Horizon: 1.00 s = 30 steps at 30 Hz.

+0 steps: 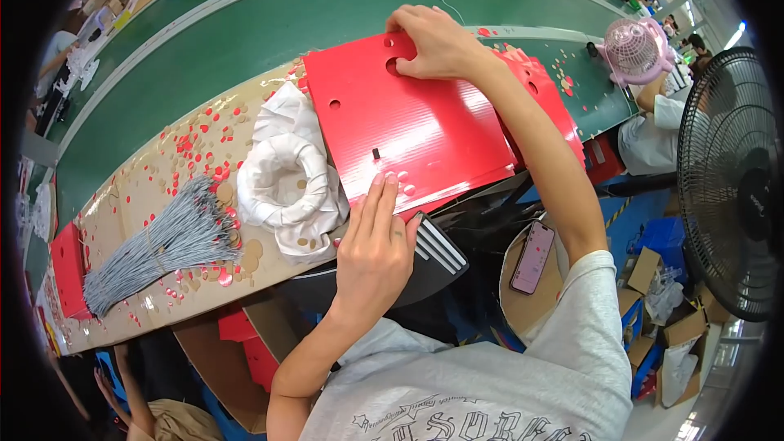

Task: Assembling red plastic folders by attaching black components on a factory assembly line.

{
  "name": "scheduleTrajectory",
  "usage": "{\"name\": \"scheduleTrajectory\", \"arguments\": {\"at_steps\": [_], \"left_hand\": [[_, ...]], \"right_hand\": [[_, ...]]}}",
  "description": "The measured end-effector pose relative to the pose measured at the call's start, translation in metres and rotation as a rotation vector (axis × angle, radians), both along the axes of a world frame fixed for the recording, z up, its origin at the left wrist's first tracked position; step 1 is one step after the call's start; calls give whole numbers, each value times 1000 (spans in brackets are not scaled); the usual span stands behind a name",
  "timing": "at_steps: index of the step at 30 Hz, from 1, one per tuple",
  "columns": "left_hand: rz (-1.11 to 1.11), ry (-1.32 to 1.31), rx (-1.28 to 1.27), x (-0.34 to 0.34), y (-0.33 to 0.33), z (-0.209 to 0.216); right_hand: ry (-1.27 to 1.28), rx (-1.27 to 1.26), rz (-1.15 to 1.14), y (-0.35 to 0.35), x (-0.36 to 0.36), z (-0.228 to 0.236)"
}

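Observation:
A stack of glossy red plastic sheets (416, 126) with punched round holes lies in front of me at the bench edge. My right hand (433, 42) grips the top sheet at its far edge, the thumb at a large hole and the fingers curled over the edge. With fingers stretched out, my left hand (376, 249) rests on the near edge of the stack beside a small black slot. Just left of the sheets sits a ring of crumpled white cloth or wrap (282, 180). More red sheets (547, 98) lie partly under my right forearm.
A bundle of grey ties (163, 245) lies on the cardboard-covered bench among scattered red and brown discs. Beyond runs a green conveyor belt (269, 16). At right are a pink fan (635, 51), a black fan (731, 184) and a phone (533, 257). Another person's arm (135, 392) shows lower left.

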<state>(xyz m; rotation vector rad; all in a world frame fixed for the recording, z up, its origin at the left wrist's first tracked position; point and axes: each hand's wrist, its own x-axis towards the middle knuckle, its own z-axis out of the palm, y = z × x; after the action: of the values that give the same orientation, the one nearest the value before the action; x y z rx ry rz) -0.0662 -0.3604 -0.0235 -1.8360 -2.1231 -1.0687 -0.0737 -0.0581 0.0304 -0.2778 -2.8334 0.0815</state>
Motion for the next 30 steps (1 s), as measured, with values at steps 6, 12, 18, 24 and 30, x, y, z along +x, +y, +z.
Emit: {"name": "scheduleTrajectory", "arguments": {"at_steps": [6, 12, 18, 24, 30], "left_hand": [[11, -4, 48, 1, -2, -3], [-4, -46, 129, -2, -2, -4], [-4, -6, 141, -4, -4, -3], [-116, -160, 269, -3, -24, 13], [68, -507, 19, -15, -56, 19]], "right_hand": [[248, 96, 55, -29, 12, 36], [303, 442, 61, -30, 28, 44], [305, 378, 65, -32, 39, 49], [345, 263, -115, 22, 83, 74], [115, -94, -293, 138, 166, 58]]}}
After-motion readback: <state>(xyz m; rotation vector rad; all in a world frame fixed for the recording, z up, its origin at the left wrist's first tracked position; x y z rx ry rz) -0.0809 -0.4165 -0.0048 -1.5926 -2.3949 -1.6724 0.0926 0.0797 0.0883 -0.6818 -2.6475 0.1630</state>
